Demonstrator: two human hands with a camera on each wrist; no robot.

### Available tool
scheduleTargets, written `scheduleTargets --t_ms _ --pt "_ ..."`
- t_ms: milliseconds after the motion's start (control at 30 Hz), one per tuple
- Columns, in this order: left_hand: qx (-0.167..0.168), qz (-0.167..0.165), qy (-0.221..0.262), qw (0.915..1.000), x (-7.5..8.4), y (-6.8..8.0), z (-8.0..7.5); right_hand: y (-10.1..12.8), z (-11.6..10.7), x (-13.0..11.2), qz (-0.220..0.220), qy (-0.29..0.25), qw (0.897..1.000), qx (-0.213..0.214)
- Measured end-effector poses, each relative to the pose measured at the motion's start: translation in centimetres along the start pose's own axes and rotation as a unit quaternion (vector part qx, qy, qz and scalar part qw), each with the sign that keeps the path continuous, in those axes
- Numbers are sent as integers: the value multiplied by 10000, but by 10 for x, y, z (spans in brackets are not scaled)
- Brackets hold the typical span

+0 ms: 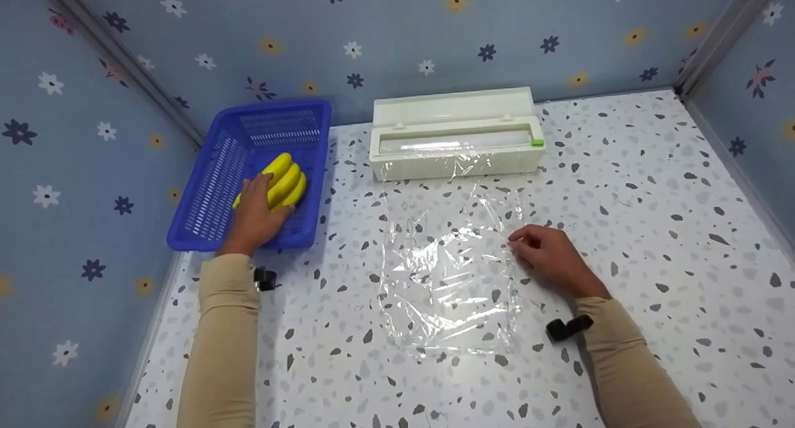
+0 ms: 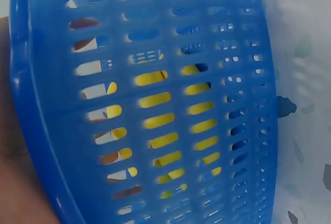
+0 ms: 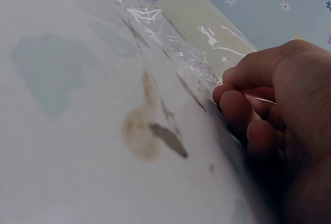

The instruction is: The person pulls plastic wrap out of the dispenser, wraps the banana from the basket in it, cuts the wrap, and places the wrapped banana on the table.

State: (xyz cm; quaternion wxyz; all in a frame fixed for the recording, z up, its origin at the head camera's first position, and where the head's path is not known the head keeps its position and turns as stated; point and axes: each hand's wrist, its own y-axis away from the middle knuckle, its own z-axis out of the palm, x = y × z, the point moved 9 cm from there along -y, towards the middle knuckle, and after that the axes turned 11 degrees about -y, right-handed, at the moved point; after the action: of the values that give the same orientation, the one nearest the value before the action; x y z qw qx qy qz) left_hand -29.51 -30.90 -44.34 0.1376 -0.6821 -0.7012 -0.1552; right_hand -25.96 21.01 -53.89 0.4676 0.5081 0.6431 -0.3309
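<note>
At the far left of the desk (image 1: 621,186) we see the blue basket (image 1: 211,186), set close against the flowered wall, its slotted sides letting the yellow show through in the left wrist view. Our left hand (image 1: 254,214) is down inside it, fingers laid over the near end of the bunch of bananas (image 1: 282,179); the fingers curve onto the fruit, but from the head view we cannot tell whether they have closed round it or only rest on top. The bananas lie toward the right side of the basket, which in our judgement keeps them within easy reach of the work in the middle.

Moving right, the white film dispenser (image 1: 456,136) stands at the far edge with its lid up, and a sheet of cling film (image 1: 450,273) runs from its slot toward us, spread flat but wrinkled on the desk. Whether the sheet is cut free from the roll we cannot tell.

At the sheet's right edge sits our right hand (image 1: 549,254), fingers curled and their tips pressed on the film's border; the right wrist view shows the fingertips (image 3: 235,105) pinning it to the desk, likely to stop the light film from lifting or folding. Black straps (image 1: 568,327) sit on both wrists.
</note>
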Motion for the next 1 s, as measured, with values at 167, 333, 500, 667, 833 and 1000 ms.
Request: scheduleTargets --t_ms 167,333,500,667,833,1000 --pt "56 -130 -438 9989 -2 -8 -4 -2 -2 -1 0 -29 10000 60" --pt "108 -242 -824 9962 -10 -15 -8 -3 1 0 17 -115 9999 36" --pt "222 -297 -1020 9941 -16 -15 -6 -3 2 -2 -35 -104 9999 -1" --pt "238 -291 -1216 9919 -15 -14 -1 -2 0 -2 -40 -73 10000 21" --pt "176 -296 -1343 9903 -14 -14 2 -1 0 -1 -34 -38 10000 11" --pt "58 -459 -1357 9897 -19 -11 5 0 1 -1 -53 -103 9999 -30"
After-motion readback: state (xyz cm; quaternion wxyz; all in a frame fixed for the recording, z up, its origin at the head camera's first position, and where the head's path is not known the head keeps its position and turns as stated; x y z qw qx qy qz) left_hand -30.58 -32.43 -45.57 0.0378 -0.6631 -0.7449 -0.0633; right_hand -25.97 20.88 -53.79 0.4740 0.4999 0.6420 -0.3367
